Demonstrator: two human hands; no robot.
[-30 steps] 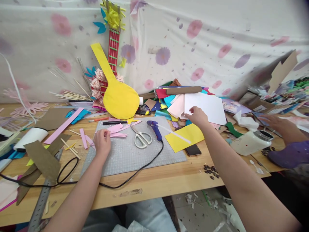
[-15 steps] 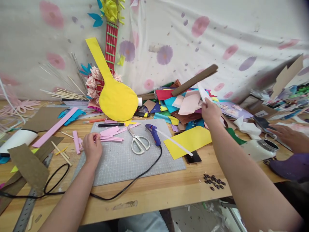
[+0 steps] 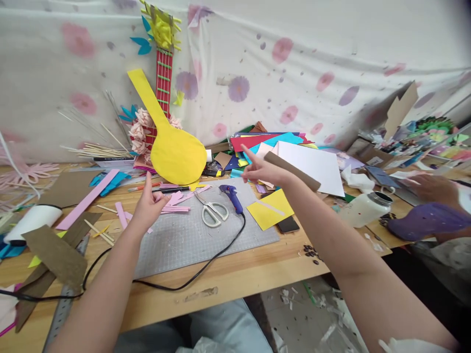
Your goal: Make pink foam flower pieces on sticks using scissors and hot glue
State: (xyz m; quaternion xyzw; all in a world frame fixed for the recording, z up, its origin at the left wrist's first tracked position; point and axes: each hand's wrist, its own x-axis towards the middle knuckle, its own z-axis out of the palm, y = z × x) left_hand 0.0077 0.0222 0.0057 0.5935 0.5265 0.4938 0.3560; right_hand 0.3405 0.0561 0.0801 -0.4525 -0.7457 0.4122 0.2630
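Observation:
My left hand (image 3: 149,206) is above the left side of the grey cutting mat (image 3: 172,255), one finger pointing up, beside several pink paper strips (image 3: 175,209). I see nothing held in it. My right hand (image 3: 265,170) reaches over the front of the coloured paper pile (image 3: 253,142), fingers apart and nothing in them. A white sheet (image 3: 312,164) lies on the pile, with a brown strip (image 3: 292,169) across it behind my right wrist. White-handled scissors (image 3: 214,214) and a purple glue gun (image 3: 232,198) rest on the mat between my hands.
A yellow paper lute shape (image 3: 178,154) leans against a red flower-trimmed instrument model (image 3: 164,81). The glue gun's black cord (image 3: 191,279) crosses the front. Yellow card (image 3: 270,208) partly covers a phone (image 3: 287,224). At right are a jar (image 3: 368,208) and another person's hand (image 3: 429,189).
My right hand has let go of the white sheet and moved left. The sheet now lies flat on the pile, the brown strip lower. My left hand has raised a finger. The view shifted.

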